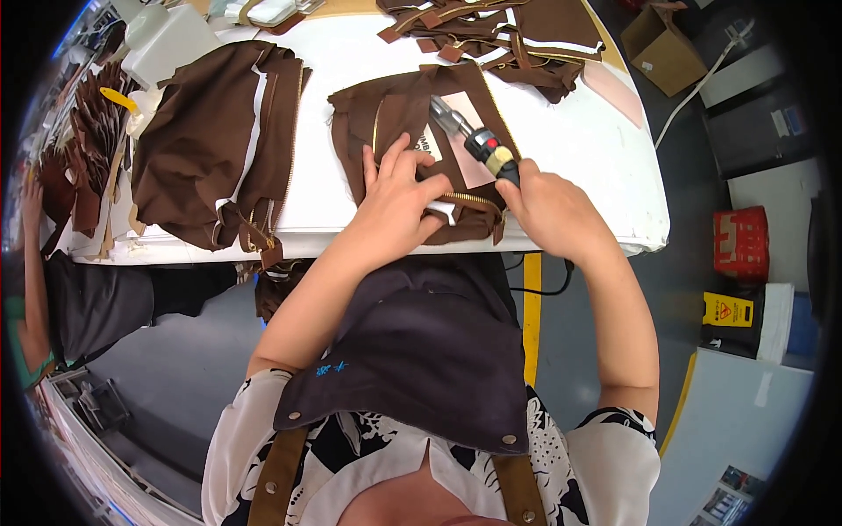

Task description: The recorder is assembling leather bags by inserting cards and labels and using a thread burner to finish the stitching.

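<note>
A brown fabric piece with gold zippers [351, 131] lies on the white table. My left hand [395, 197] rests on it with spread, bent fingers pressing the cloth down. My right hand [557, 210] is closed round a black torch-like tool [487, 151] with a silver nozzle and red and yellowish parts. Its nozzle points at the fabric, beside a white printed label [428, 145]. Partly under the tool lies a pale pink panel [474, 171]. A gold zipper [469, 201] runs along the near edge; a white strip shows by my left thumb.
Left on the white table [307, 188] is a pile of brown fabric pieces [206, 131]. More zippered pieces [500, 35] lie at the back. A yellow-handled tool [118, 99] sits far left, near another person's arm [33, 254]. A cardboard box [662, 53] stands right.
</note>
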{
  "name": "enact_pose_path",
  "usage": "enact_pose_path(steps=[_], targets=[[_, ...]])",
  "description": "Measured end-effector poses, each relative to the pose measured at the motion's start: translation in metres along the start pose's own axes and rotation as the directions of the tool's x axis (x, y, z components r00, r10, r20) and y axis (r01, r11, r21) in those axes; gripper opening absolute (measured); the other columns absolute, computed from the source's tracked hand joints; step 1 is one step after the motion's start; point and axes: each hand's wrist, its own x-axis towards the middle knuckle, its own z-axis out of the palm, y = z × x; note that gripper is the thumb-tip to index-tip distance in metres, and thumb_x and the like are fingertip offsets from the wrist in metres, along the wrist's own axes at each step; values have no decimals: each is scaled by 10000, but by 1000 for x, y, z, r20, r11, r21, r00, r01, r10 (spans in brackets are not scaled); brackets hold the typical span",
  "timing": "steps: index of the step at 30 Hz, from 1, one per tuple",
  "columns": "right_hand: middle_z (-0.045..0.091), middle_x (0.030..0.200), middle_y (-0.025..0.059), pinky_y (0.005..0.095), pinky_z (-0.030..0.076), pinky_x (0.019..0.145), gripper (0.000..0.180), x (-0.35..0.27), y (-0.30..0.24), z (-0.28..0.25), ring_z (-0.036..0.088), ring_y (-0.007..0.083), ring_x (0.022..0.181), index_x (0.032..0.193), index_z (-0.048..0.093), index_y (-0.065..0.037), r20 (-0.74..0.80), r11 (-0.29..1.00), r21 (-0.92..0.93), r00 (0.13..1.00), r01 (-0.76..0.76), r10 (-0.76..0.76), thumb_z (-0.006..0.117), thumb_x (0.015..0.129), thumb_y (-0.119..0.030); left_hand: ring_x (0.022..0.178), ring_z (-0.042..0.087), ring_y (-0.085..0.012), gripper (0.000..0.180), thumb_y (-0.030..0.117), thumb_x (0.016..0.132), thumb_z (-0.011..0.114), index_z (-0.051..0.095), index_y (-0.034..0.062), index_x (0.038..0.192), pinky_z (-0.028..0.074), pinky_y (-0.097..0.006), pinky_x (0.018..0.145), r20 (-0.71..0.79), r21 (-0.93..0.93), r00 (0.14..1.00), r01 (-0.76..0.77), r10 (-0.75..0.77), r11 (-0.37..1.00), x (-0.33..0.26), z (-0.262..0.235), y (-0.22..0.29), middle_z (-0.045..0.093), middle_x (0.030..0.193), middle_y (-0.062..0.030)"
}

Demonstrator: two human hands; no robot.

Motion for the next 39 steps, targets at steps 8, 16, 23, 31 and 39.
enact_pose_path(steps=[8, 16, 23, 31, 39], targets=[[702, 843, 249, 512, 534, 767, 391, 17, 0, 8, 690, 437, 835, 1046, 532, 40, 7, 999, -2, 999, -32, 32, 466, 1050, -345, 1473, 272, -407, 306, 84, 711, 786, 678, 116, 995, 111, -718, 1176, -39, -40, 998, 45, -46, 998, 12, 1, -8, 492, 1331, -88], [676, 770, 229, 514, 506, 680, 381, -50, 14, -23, 668, 423, 753, 1006, 529, 38, 135, 995, -99, 990, -15, 28, 498, 1043, -340, 1420, 386, -389, 296, 53, 685, 788, 677, 83, 958, 119, -747, 1158, -135, 88, 991, -10, 22, 996, 8, 1, 5, 594, 1233, -72], [673, 748, 226, 502, 518, 719, 391, -43, 20, -32, 673, 432, 790, 976, 546, 59, 115, 990, -122, 992, 72, -58, 507, 1039, -325, 1216, 590, -298, 423, -6, 691, 744, 582, 45, 1079, 140, -618, 1229, 248, -57, 937, -239, 246, 969, 8, -28, 18, 666, 1034, -112], [675, 776, 232, 503, 514, 736, 389, -53, 18, -26, 667, 437, 805, 985, 547, 55, 133, 996, -84, 991, 31, -20, 504, 1041, -328, 1139, 565, -278, 476, 97, 721, 816, 651, 74, 1167, 183, -607, 1224, 159, 74, 957, -255, 241, 964, -9, -18, 14, 613, 1038, -72], [664, 757, 218, 506, 503, 711, 376, -91, 21, -75, 656, 426, 772, 978, 561, 42, 295, 967, -238, 956, 87, -14, 554, 1006, -333, 1139, 544, -276, 382, 69, 723, 791, 672, 66, 1085, 206, -605, 1218, 143, 120, 972, -204, 186, 972, -9, -12, 19, 576, 1060, -69]])
